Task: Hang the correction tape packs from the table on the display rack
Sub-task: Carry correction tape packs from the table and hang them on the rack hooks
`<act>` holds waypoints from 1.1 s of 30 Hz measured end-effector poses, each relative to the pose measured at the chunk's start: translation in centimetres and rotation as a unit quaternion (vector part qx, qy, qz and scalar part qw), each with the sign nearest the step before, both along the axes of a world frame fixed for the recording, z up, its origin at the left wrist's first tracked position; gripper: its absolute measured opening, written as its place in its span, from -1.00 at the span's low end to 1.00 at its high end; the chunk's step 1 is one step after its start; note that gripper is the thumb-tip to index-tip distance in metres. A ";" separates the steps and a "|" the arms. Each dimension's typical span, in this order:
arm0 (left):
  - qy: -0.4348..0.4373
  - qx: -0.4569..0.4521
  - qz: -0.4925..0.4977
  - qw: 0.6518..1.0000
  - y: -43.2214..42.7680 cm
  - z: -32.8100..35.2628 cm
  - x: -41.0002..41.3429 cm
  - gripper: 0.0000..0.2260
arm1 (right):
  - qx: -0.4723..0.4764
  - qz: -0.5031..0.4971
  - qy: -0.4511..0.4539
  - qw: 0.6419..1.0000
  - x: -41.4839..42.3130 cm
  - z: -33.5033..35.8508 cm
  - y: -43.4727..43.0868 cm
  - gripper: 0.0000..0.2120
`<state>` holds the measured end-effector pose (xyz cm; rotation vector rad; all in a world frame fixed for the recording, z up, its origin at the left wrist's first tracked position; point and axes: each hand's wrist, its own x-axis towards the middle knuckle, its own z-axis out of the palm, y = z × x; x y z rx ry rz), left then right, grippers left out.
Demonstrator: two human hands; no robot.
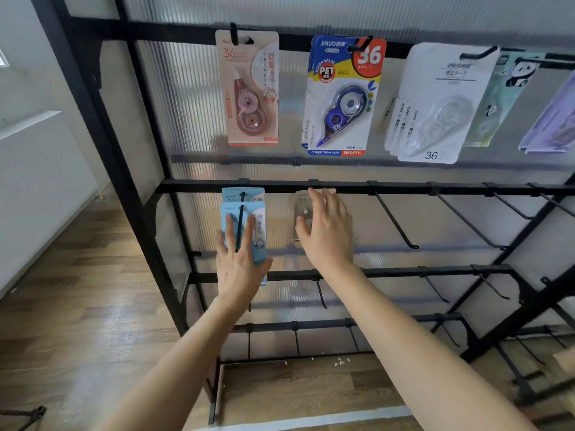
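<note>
Head cam is looking down at the display rack (404, 271), and both hands are on its second rail (404, 188).

The left hand (241, 262) lies flat against the front blue pack (258, 213). Its fingers are straight and a bit spread, with two of them on either side of the black peg (240, 225). My guess is that's to slide the card back along the peg without snagging it. There's another blue pack behind it on the same peg.

The right hand (326, 234) covers most of a greyish clear pack (300, 206) one peg over. Fingers are fanned out with the tips up near the rail, and the thumb is off to the side. Can't tell whether the thumb is actually hooking the edge, since the hand hides most of the card. Looks to me like it's steadying the pack so it hangs straight.

Top row already has the pink pack (249, 88), the blue-and-yellow pack (342, 98) and a white stack (441, 104) hanging. The empty pegs (395, 223) to the right have plenty of room. The table isn't in shot, so no idea how many packs are left.
</note>
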<state>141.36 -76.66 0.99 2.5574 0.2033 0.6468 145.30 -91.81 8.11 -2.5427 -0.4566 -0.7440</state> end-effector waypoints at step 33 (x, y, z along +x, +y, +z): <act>-0.026 0.008 0.004 1.000 -1.7 -1.8 -2.9 -0.24 | -0.069 0.093 -0.100 0.988 -3.8 -1.4 -2.1 -0.61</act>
